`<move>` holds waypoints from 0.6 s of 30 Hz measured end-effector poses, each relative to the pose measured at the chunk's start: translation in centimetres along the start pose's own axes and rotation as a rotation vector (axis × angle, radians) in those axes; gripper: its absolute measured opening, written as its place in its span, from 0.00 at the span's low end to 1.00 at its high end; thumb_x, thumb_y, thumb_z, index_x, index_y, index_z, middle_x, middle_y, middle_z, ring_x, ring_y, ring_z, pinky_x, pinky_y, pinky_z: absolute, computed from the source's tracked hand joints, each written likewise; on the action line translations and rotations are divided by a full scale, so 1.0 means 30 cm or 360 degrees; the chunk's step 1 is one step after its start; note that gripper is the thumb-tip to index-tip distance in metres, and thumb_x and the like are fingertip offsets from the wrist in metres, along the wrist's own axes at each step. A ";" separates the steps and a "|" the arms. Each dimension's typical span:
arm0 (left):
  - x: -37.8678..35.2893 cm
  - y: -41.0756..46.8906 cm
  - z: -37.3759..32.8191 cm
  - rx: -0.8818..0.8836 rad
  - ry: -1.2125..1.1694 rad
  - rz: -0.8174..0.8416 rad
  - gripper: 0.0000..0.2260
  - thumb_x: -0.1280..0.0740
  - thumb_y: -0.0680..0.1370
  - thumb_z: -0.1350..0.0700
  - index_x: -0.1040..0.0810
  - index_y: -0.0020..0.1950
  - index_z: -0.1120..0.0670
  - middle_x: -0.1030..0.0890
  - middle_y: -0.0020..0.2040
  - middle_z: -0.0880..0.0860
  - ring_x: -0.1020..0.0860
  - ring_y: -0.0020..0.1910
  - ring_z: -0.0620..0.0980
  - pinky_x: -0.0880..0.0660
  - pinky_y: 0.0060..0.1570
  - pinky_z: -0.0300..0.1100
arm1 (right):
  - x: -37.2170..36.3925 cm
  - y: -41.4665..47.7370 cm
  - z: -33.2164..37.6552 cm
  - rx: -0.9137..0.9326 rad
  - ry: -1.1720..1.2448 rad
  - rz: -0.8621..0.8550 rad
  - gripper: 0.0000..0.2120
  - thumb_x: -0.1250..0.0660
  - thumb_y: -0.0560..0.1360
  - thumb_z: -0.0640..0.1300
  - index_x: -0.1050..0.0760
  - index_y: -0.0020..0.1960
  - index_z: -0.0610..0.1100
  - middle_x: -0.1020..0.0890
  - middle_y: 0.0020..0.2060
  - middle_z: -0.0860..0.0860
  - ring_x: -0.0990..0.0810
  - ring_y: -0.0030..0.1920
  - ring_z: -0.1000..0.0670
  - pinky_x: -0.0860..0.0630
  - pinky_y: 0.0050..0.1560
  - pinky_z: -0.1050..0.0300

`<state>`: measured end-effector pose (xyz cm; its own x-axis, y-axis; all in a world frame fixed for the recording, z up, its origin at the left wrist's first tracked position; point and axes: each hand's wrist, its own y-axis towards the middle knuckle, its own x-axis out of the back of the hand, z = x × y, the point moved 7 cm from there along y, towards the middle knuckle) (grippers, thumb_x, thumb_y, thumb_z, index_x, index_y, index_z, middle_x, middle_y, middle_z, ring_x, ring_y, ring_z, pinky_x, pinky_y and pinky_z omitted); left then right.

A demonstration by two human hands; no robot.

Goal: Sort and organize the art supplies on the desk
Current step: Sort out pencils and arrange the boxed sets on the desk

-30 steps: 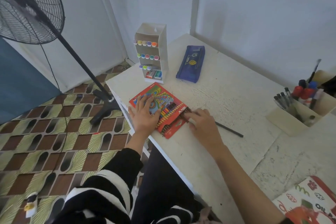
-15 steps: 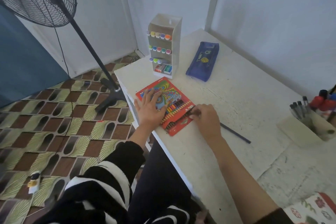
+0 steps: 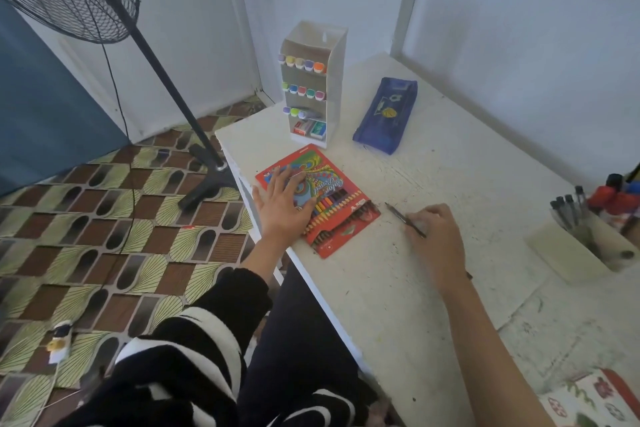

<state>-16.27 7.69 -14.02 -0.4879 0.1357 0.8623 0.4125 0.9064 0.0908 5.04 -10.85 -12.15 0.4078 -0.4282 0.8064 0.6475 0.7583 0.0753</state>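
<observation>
- Near the worktop's [image 3: 450, 184] front-left corner, the red coloured-pencil box [image 3: 322, 199] lies flat, its open end towards the right hand; the pencils inside show at that end.
- Left hand [image 3: 282, 206]: fingers spread wide, palm pressed flat on the box lid. Judged purpose: pinning the box so it does not slide while pencils go in.
- Right hand [image 3: 434, 236]: closed around a dark pencil [image 3: 403, 218], tip pointing towards the box opening, a clear gap between tip and box. Judged purpose: lining the pencil up for insertion.
- Marker rack [image 3: 311, 87] and blue pencil case [image 3: 388, 114] stand behind the box, clear of both hands.
- Beige pen holder [image 3: 571, 253] sits well apart at the right, pens upright.
- Risk, as a judgement: an off-line entry could snag the box flap.
</observation>
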 end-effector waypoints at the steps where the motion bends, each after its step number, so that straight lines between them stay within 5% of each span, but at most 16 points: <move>1: 0.001 -0.001 0.000 0.0000 -0.0003 -0.0001 0.24 0.38 0.78 0.44 0.36 0.73 0.45 0.41 0.76 0.47 0.50 0.77 0.49 0.62 0.73 0.57 | 0.007 -0.013 -0.004 0.0011 0.0020 -0.0036 0.07 0.29 0.72 0.40 0.19 0.50 0.40 0.25 0.49 0.50 0.24 0.47 0.48 0.29 0.42 0.61; 10: -0.001 -0.002 0.002 0.0006 -0.0005 -0.0005 0.24 0.37 0.78 0.43 0.35 0.73 0.45 0.41 0.76 0.47 0.51 0.77 0.48 0.62 0.73 0.57 | 0.199 -0.053 0.094 0.0104 0.0608 -0.0376 0.07 0.30 0.72 0.35 0.21 0.49 0.42 0.19 0.41 0.52 0.29 0.35 0.59 0.33 0.38 0.75; 14: -0.001 -0.002 0.001 0.0006 0.0008 -0.0001 0.24 0.38 0.78 0.43 0.36 0.73 0.44 0.42 0.76 0.47 0.50 0.77 0.48 0.62 0.73 0.56 | 0.273 -0.061 0.084 -0.0031 0.1222 -0.0649 0.09 0.35 0.76 0.33 0.27 0.54 0.41 0.19 0.43 0.46 0.22 0.37 0.53 0.24 0.41 0.66; 18: -0.002 -0.001 0.002 0.0012 0.0002 0.0001 0.23 0.38 0.78 0.43 0.36 0.73 0.44 0.41 0.76 0.46 0.50 0.77 0.48 0.63 0.73 0.56 | 0.217 -0.075 0.043 -0.0285 0.1664 -0.0634 0.08 0.40 0.77 0.31 0.30 0.49 0.43 0.18 0.42 0.43 0.18 0.36 0.47 0.23 0.43 0.59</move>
<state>-16.31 7.69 -14.11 -0.4867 0.1360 0.8629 0.4072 0.9093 0.0864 5.41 -14.69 -6.31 0.4357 -0.8878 -0.1481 0.9001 0.4310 0.0641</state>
